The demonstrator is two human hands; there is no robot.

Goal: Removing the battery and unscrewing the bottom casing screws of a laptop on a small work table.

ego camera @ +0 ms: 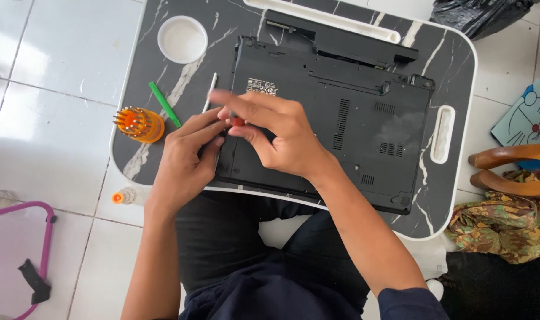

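Observation:
A black laptop (353, 118) lies upside down on a dark marbled lap table (459, 65). My right hand (276, 133) rests over the laptop's left part and pinches a small red-handled screwdriver (238, 121) between thumb and fingers. My left hand (187, 157) is at the laptop's left edge, its fingertips touching the same screwdriver. The tool's tip is hidden by my fingers. A long black battery piece (347, 41) sits loose along the laptop's far edge.
Left of the laptop lie a white pry stick (211, 89), a green pry tool (165, 104) and an orange bit holder (140, 124). A round white cup recess (182, 39) is at the table's far left. Tiled floor, a pink frame (41, 249) and cloth (507, 222) surround it.

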